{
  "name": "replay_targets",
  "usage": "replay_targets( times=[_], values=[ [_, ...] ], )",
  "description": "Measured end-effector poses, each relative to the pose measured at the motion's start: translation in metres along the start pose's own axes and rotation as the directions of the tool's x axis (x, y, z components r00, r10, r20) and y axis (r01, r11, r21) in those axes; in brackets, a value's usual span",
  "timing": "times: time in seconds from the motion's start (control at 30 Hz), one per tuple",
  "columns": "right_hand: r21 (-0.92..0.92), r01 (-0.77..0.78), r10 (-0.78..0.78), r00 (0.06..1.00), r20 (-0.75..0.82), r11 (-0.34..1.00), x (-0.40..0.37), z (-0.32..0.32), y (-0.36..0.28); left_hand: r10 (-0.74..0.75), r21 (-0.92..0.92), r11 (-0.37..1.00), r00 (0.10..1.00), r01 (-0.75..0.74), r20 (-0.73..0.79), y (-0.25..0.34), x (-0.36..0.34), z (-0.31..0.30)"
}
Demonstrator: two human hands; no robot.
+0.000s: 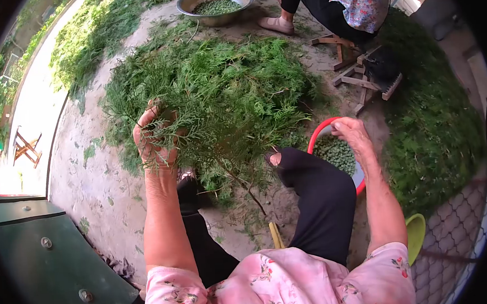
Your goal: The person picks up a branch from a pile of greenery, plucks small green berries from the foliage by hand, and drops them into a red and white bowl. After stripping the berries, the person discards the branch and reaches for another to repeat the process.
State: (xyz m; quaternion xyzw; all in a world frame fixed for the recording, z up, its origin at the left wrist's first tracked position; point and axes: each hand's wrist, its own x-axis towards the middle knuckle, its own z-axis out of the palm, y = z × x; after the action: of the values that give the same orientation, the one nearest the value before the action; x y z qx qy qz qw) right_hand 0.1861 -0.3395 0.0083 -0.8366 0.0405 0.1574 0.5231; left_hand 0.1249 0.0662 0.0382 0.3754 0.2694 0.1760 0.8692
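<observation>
My left hand [156,136] is closed round a leafy conifer branch [220,136], whose flat green sprays hide part of the fingers. The branch's brown stem slants down between my knees. Over the upper rim of a red-rimmed basin [311,141] is my right hand [352,134], with its fingers curled together; what they hold, if anything, is hidden. Small round green cones [336,156] lie inside that basin. A large heap of cut conifer branches [261,73] spreads on the ground just beyond both hands.
A metal bowl [181,11] with more green cones stands at the back. Beside it another person [324,8] sits low, near wooden folding stools [356,81]. More greenery [431,129] lies at right, with a yellow-green basin [416,236] below. A green metal panel [44,270] is at left.
</observation>
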Motion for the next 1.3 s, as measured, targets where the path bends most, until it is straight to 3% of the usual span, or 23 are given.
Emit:
replay_targets(
  times=[0.13, 0.17, 0.23, 0.27, 0.3, 0.37, 0.4, 0.57, 0.63, 0.7, 0.77, 0.83, 0.9, 0.93, 0.97, 1.0, 1.03, 1.07, 1.1, 1.17, 1.23, 1.27, 1.3],
  values=[
    [-0.331, 0.287, -0.060, 0.829, 0.556, 0.899, -0.021, 0.083, -0.059, -0.006, -0.155, 0.988, 1.000, 0.006, -0.002, 0.001, 0.002, -0.003],
    [-0.546, 0.355, 0.058, 0.798, 0.600, 0.759, -0.021, 0.108, -0.052, 0.005, -0.157, 0.988, 1.000, -0.005, -0.001, 0.001, -0.001, 0.002],
    [-0.562, 0.302, 0.101, 0.812, 0.575, 0.770, -0.025, 0.147, -0.046, 0.055, -0.141, 0.988, 0.997, -0.061, -0.048, 0.003, -0.009, 0.007],
    [-0.238, 0.045, 0.103, 0.813, 0.573, 0.970, -0.027, 0.161, -0.045, 0.113, -0.204, 0.977, 0.955, -0.056, 0.276, -0.003, 0.003, -0.016],
    [0.137, -0.224, 0.106, 0.809, 0.579, 0.965, -0.027, 0.173, -0.046, 0.129, -0.206, 0.976, 0.953, -0.073, 0.273, -0.003, 0.004, -0.013],
    [0.295, -0.264, 0.033, 0.793, 0.608, 0.918, -0.019, 0.193, -0.043, 0.214, -0.125, 0.967, 0.974, -0.223, -0.079, -0.011, 0.000, -0.001],
    [0.442, -0.317, -0.029, 0.785, 0.619, 0.839, -0.018, 0.200, -0.044, 0.222, -0.125, 0.965, 0.972, -0.231, -0.082, -0.010, -0.002, 0.000],
    [0.477, -0.220, -0.157, 0.759, 0.632, 0.851, -0.022, 0.229, -0.058, 0.250, -0.083, 0.964, 0.968, -0.251, -0.021, 0.000, -0.001, -0.002],
    [0.254, -0.085, -0.102, 0.761, 0.640, 0.963, -0.025, 0.239, -0.061, 0.138, -0.401, 0.906, 0.990, -0.133, -0.017, 0.001, 0.001, -0.002],
    [0.345, -0.155, -0.121, 0.743, 0.658, 0.926, -0.034, 0.238, -0.068, 0.138, -0.398, 0.901, 0.984, -0.172, -0.111, -0.003, 0.007, -0.008],
    [0.471, -0.387, -0.058, 0.722, 0.690, 0.792, -0.042, 0.240, -0.072, 0.211, -0.702, 0.710, 0.936, 0.050, 0.281, -0.017, 0.028, -0.033],
    [0.473, -0.372, -0.066, 0.727, 0.683, 0.799, -0.045, 0.246, -0.065, 0.171, -0.691, 0.720, 0.952, 0.055, 0.253, -0.011, 0.020, -0.028],
    [0.448, -0.284, -0.024, 0.823, 0.567, 0.848, -0.048, 0.249, -0.063, 0.181, -0.569, 0.816, 0.980, -0.106, 0.078, -0.013, 0.023, -0.030],
    [0.303, -0.001, -0.158, 0.852, 0.499, 0.953, -0.047, 0.247, -0.056, 0.300, -0.571, 0.814, 0.919, -0.106, 0.257, -0.015, 0.025, -0.033],
    [0.305, 0.001, -0.161, 0.850, 0.502, 0.952, -0.049, 0.246, -0.049, 0.304, -0.570, 0.814, 0.918, -0.111, 0.256, -0.014, 0.027, -0.035],
    [0.593, -0.314, -0.084, 0.834, 0.546, 0.741, -0.052, 0.245, -0.042, 0.186, -0.483, 0.866, 0.980, -0.130, 0.069, -0.002, 0.018, -0.018],
    [0.746, -0.558, -0.034, 0.792, 0.610, 0.364, -0.053, 0.243, -0.036, 0.078, -0.394, 0.911, 0.988, -0.125, -0.133, 0.005, 0.014, -0.007],
    [0.729, -0.678, -0.024, 0.734, 0.679, -0.095, -0.051, 0.243, -0.033, 0.002, -0.387, 0.921, 0.992, -0.051, -0.126, 0.000, 0.030, -0.028],
    [0.730, -0.677, -0.026, 0.735, 0.678, -0.093, -0.047, 0.247, -0.031, 0.004, -0.389, 0.920, 0.992, -0.052, -0.123, 0.003, 0.026, -0.021],
    [0.803, -0.193, -0.124, 0.941, 0.314, 0.563, -0.043, 0.259, -0.032, 0.447, 0.460, 0.855, 0.789, -0.239, -0.421, 0.010, 0.011, -0.004],
    [0.835, -0.203, -0.116, 0.946, 0.301, 0.512, -0.043, 0.258, -0.040, 0.644, 0.531, 0.733, 0.687, -0.426, -0.337, 0.015, 0.002, 0.000],
    [0.761, -0.238, -0.022, 0.949, 0.314, 0.603, -0.042, 0.258, -0.041, 0.897, 0.731, 0.338, 0.438, -0.593, -0.060, 0.023, -0.012, 0.009],
    [0.677, -0.279, 0.074, 0.946, 0.315, 0.681, -0.041, 0.259, -0.041, 0.951, 0.773, -0.131, 0.142, -0.621, 0.275, 0.026, -0.022, 0.013]
  ],
)
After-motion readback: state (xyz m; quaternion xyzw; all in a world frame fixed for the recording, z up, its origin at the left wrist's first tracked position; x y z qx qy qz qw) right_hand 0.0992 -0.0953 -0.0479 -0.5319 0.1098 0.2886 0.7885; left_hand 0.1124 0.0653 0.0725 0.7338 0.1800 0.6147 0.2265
